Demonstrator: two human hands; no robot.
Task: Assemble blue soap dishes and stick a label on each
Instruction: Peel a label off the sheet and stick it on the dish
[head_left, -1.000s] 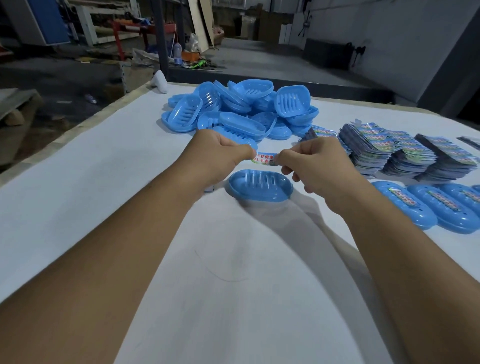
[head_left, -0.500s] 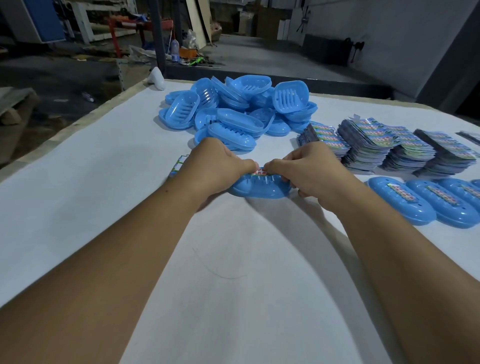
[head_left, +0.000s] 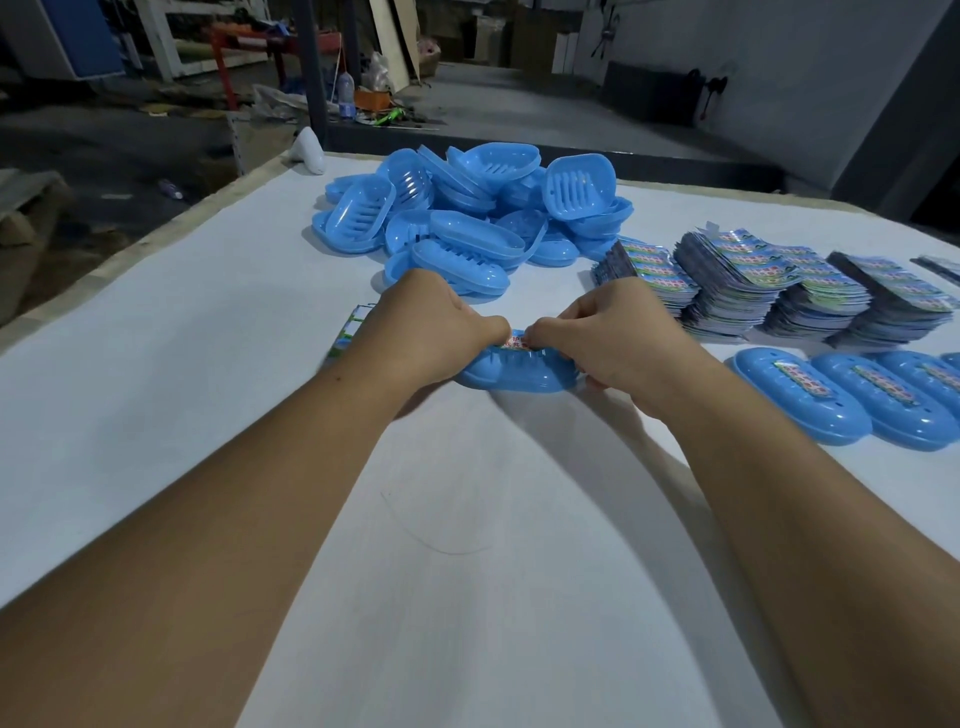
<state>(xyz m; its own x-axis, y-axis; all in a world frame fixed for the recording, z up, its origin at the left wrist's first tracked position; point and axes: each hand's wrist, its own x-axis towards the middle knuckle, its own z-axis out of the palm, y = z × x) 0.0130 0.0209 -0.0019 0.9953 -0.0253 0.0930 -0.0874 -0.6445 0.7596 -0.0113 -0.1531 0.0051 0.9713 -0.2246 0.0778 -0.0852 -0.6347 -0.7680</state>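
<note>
Sitting on the white worktop (head_left: 156, 364), the blue oval plastic soap dish (head_left: 517, 375) is getting its small printed label (head_left: 515, 342) pressed on; this one looks nearly finished. Both hands are meeting over it with curled fingers, the left hand (head_left: 434, 332) and right hand (head_left: 613, 338) each pinching an end of the label. Three or more labelled blue dishes (head_left: 802, 397) are lying to the right, while a heap of loose blue dish halves (head_left: 467, 218) and stacks of printed label sheets (head_left: 769, 280) are waiting beyond, so much work appears left.
</note>
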